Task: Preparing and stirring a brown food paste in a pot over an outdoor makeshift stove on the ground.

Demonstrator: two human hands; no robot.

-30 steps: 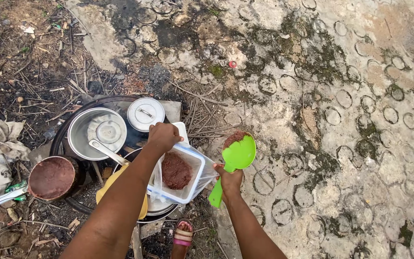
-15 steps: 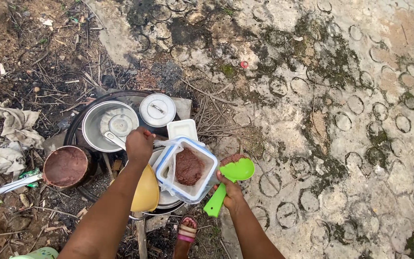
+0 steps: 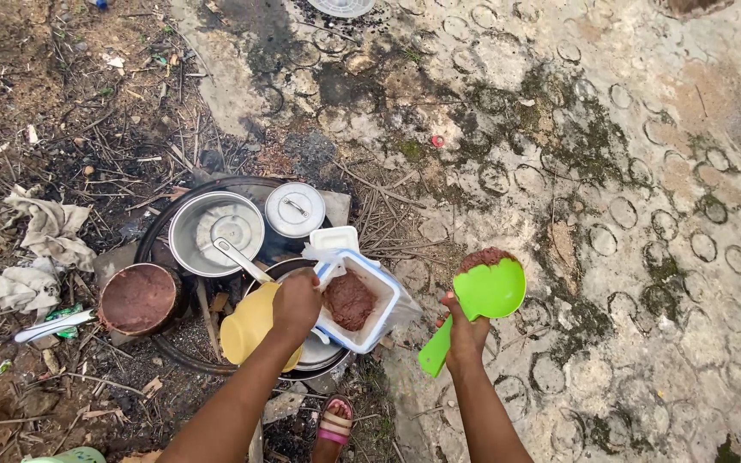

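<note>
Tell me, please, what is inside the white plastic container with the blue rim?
The white container holds a reddish-brown paste in a clear plastic lining. The left hand covers its near left edge, and the bottom under the paste is hidden.

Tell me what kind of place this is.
Likely an outdoor cooking spot in a yard: pots sit on charred, twig-strewn ground beside a mossy concrete slab, and rags lie in the dirt.

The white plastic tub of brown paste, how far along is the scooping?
Done: brown paste already lies in the white plastic tub, about half full. In hand: the left hand steadies the tub's near edge; the right hand holds a green plastic scoop loaded with paste, beside the tub. Left: that scoopful is not yet in.
</note>
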